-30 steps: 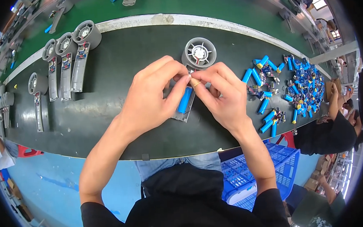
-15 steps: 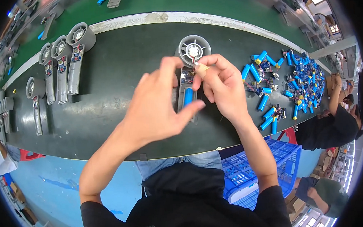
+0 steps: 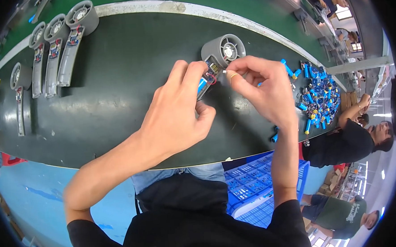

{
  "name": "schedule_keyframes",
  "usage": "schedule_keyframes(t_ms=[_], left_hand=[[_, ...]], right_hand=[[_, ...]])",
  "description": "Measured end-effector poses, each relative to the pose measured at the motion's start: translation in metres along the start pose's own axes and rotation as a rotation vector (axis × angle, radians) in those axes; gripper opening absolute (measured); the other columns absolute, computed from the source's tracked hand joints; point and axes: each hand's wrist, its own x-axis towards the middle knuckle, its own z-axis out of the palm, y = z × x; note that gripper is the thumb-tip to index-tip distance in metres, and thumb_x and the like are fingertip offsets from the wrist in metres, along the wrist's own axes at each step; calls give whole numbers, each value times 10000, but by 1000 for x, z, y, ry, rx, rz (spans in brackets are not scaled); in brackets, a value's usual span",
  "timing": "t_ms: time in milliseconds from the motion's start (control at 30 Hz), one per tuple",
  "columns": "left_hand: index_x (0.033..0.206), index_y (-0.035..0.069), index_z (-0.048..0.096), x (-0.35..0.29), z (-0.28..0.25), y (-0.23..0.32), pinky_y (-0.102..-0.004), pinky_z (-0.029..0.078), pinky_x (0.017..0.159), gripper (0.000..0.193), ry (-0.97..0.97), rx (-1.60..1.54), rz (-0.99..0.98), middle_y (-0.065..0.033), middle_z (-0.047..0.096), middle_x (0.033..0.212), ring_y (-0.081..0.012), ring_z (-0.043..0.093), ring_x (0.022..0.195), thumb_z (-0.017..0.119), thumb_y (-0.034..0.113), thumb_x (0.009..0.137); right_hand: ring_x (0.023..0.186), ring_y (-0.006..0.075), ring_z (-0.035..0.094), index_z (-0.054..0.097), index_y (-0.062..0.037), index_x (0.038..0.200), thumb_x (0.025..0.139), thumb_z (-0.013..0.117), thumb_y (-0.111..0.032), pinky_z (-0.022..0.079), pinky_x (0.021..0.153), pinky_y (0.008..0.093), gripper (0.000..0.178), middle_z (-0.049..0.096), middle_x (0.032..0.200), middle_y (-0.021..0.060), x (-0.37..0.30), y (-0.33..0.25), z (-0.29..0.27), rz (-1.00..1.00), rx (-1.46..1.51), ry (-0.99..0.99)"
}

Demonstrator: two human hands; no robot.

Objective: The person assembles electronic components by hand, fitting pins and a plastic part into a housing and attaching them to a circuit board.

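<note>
A grey handheld fan housing (image 3: pixel 212 49) lies tilted on the dark bench, its round spoked head pointing away and to the right. In its open handle sit a circuit board (image 3: pixel 213 68) with a small display and a blue battery cell (image 3: pixel 202 84). My left hand (image 3: pixel 172 109) is closed around the handle and hides its lower end. Just right of the board, my right hand (image 3: pixel 265 88) pinches a small white plug (image 3: pixel 225 71) between thumb and forefinger. A thin yellow piece (image 3: pixel 233 75) shows at those fingertips; its kind is unclear.
Several similar fan housings (image 3: pixel 71 56) lie at the left. A heap of blue cells with circuit boards (image 3: pixel 319 94) covers the bench's right end. A white ledge (image 3: pixel 156 7) borders the far side. Below stands a blue crate (image 3: pixel 250 183); a co-worker (image 3: pixel 349 138) sits at right.
The fan housing has turned, its head swinging rightward. My left hand has gone from spread above it to closed on the handle. My right hand has drawn right, off the board.
</note>
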Motion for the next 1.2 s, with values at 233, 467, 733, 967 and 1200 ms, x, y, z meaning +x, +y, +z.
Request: schedule_keyframes(t_ms=[233, 467, 733, 967, 1200], left_hand=[[1188, 2, 527, 0, 4, -8, -431, 498, 797, 495, 20, -70, -10, -197, 582, 1055, -408, 602, 944, 626, -23, 703], [1179, -14, 551, -2, 6, -7, -439, 495, 788, 461, 50, -137, 4, -189, 586, 1050, -396, 604, 944, 612, -37, 723], [1183, -21, 550, -2, 8, -6, -445, 489, 751, 451, 28, -171, -9, -190, 556, 1038, -393, 589, 899, 605, -40, 736], [1176, -26, 552, -3, 6, -6, -449, 486, 743, 450, -1, -163, -29, -192, 549, 1030, -392, 590, 875, 598, -48, 729], [1101, -67, 520, -3, 6, -9, -479, 511, 742, 368, 22, -155, 19, -237, 539, 1022, -437, 613, 868, 589, -77, 740]], right_hand=[[565, 218, 611, 701, -53, 864, 793, 702, -62, 478, 537, 318, 72, 638, 752, 52, 12, -20, -5, -591, -882, -19], [618, 260, 629, 698, -65, 863, 818, 711, -118, 488, 568, 365, 70, 623, 754, 58, 13, -31, 0, -573, -1125, -47], [658, 289, 625, 683, -64, 861, 826, 704, -122, 491, 586, 391, 71, 616, 777, 70, 16, -44, -1, -558, -1271, -152], [703, 300, 633, 675, -51, 868, 801, 699, -93, 504, 616, 409, 83, 614, 797, 73, 23, -51, -6, -611, -1316, -268], [694, 288, 636, 671, -62, 852, 786, 716, -82, 507, 614, 398, 82, 615, 791, 65, 24, -50, -2, -652, -1338, -241]])
